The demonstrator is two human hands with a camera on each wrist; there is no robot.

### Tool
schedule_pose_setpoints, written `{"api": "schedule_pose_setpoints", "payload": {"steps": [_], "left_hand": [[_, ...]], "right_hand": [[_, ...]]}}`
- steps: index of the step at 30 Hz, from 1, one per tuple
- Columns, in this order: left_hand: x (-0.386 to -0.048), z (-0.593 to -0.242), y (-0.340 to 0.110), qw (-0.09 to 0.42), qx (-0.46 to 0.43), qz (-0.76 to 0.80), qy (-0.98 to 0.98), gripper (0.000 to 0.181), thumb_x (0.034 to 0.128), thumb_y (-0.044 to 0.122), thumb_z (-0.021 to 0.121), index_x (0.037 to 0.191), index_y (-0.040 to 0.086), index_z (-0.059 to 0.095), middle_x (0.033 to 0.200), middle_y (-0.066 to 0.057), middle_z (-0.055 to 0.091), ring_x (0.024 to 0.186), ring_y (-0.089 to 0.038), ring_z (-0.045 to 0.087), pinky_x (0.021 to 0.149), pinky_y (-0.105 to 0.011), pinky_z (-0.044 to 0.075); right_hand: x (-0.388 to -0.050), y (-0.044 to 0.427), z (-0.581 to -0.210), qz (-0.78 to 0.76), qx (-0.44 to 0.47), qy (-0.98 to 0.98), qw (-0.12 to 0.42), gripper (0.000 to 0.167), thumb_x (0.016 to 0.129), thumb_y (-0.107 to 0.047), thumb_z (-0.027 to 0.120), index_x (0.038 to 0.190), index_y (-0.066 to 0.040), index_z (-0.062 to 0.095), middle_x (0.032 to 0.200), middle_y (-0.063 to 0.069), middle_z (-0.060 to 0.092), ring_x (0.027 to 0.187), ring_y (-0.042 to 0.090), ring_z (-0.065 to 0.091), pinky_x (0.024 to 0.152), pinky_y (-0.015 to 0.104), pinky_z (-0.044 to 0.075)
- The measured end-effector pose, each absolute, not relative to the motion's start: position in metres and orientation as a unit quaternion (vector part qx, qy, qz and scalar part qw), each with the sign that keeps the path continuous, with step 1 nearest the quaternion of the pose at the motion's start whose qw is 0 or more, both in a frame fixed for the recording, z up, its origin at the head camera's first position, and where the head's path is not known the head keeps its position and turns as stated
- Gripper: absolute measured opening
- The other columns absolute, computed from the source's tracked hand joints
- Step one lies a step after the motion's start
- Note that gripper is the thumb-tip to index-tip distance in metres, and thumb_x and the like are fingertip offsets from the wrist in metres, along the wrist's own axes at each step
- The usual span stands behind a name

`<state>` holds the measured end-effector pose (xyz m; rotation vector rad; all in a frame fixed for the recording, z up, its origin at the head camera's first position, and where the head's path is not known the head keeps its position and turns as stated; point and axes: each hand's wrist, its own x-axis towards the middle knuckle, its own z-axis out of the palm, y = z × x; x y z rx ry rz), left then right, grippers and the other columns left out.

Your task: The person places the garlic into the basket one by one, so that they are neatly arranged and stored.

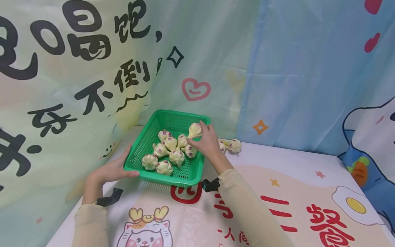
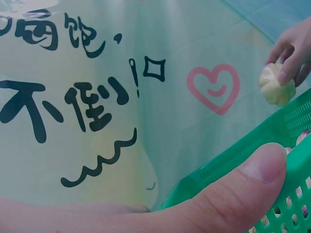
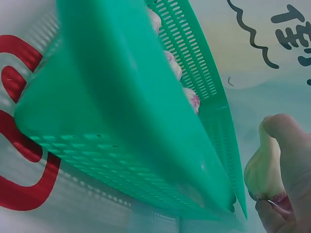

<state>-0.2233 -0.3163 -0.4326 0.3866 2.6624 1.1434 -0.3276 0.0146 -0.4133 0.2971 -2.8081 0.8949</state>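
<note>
My right hand (image 1: pixel 208 140) pinches a garlic bulb (image 1: pixel 195 130) between thumb and fingers, above the far right part of a green plastic basket (image 1: pixel 132 156). In the right wrist view that garlic bulb (image 3: pixel 265 170) appears beside the basket's wall, its stem towards the thumb. Several more white garlic bulbs with purple marks lie inside the basket, among them a front bulb (image 1: pixel 164 167). My left hand (image 1: pixel 115 168) holds the basket's near left corner, its thumb (image 2: pixel 243 189) along the outside just below the rim. Its other fingers are partly hidden.
More garlic bulbs (image 1: pixel 234 145) lie on the table behind my right wrist, partly covered by it. A printed cloth (image 1: pixel 262 212) covers the table. Printed curtains (image 1: pixel 197 51) hang close behind and to the left of the basket.
</note>
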Motion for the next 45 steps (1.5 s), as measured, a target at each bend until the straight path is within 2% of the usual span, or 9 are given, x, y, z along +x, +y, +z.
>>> {"api": "schedule_pose_setpoints", "payload": {"steps": [3, 9, 15, 19, 37, 45], "left_hand": [[-0.224, -0.434, -0.317, 0.109, 0.128, 0.386, 0.907, 0.118, 0.0809, 0.037, 0.073, 0.150, 0.011, -0.019, 0.157, -0.025, -0.013, 0.142, -0.049, 0.005, 0.108, -0.064, 0.018], [-0.226, -0.436, -0.316, 0.111, 0.124, 0.381, 0.910, 0.117, 0.0818, 0.040, 0.072, 0.150, 0.011, -0.019, 0.157, -0.025, -0.012, 0.142, -0.049, 0.005, 0.108, -0.064, 0.018], [-0.224, -0.434, -0.318, 0.109, 0.125, 0.379, 0.911, 0.117, 0.0812, 0.038, 0.072, 0.150, 0.011, -0.019, 0.157, -0.025, -0.011, 0.141, -0.050, 0.008, 0.108, -0.064, 0.020], [-0.222, -0.431, -0.318, 0.109, 0.126, 0.384, 0.908, 0.118, 0.0807, 0.035, 0.073, 0.150, 0.011, -0.018, 0.156, -0.026, -0.011, 0.140, -0.051, 0.008, 0.107, -0.065, 0.020], [-0.222, -0.432, -0.320, 0.110, 0.123, 0.385, 0.908, 0.117, 0.0815, 0.036, 0.072, 0.150, 0.011, -0.018, 0.156, -0.025, -0.013, 0.141, -0.050, 0.005, 0.108, -0.064, 0.018], [-0.222, -0.431, -0.316, 0.112, 0.130, 0.396, 0.902, 0.117, 0.0806, 0.034, 0.074, 0.150, 0.010, -0.018, 0.156, -0.025, -0.013, 0.141, -0.050, 0.004, 0.108, -0.065, 0.018]], "right_hand": [[-0.330, 0.014, -0.413, 0.303, 0.103, -0.944, 0.083, 0.091, 0.079, -0.058, 0.065, 0.150, -0.016, 0.027, 0.132, 0.015, 0.042, 0.098, 0.027, 0.053, 0.076, 0.042, 0.048], [-0.336, 0.011, -0.410, 0.315, 0.098, -0.942, 0.061, 0.089, 0.080, -0.056, 0.065, 0.150, -0.015, 0.028, 0.136, 0.016, 0.040, 0.110, 0.031, 0.052, 0.087, 0.046, 0.048], [-0.344, 0.005, -0.410, 0.317, 0.106, -0.941, 0.047, 0.088, 0.082, -0.054, 0.065, 0.149, -0.012, 0.028, 0.144, 0.018, 0.037, 0.128, 0.034, 0.042, 0.100, 0.049, 0.041], [-0.346, 0.001, -0.413, 0.328, 0.102, -0.938, 0.033, 0.089, 0.082, -0.054, 0.065, 0.150, -0.012, 0.027, 0.147, 0.018, 0.035, 0.132, 0.034, 0.039, 0.103, 0.050, 0.039], [-0.351, -0.008, -0.423, 0.312, 0.105, -0.944, 0.040, 0.084, 0.080, -0.047, 0.071, 0.147, -0.015, 0.030, 0.142, 0.016, 0.040, 0.125, 0.035, 0.046, 0.097, 0.050, 0.044], [-0.352, -0.012, -0.430, 0.285, 0.112, -0.951, 0.052, 0.083, 0.078, -0.041, 0.076, 0.143, -0.012, 0.033, 0.134, 0.016, 0.044, 0.112, 0.034, 0.054, 0.092, 0.045, 0.047]]}}
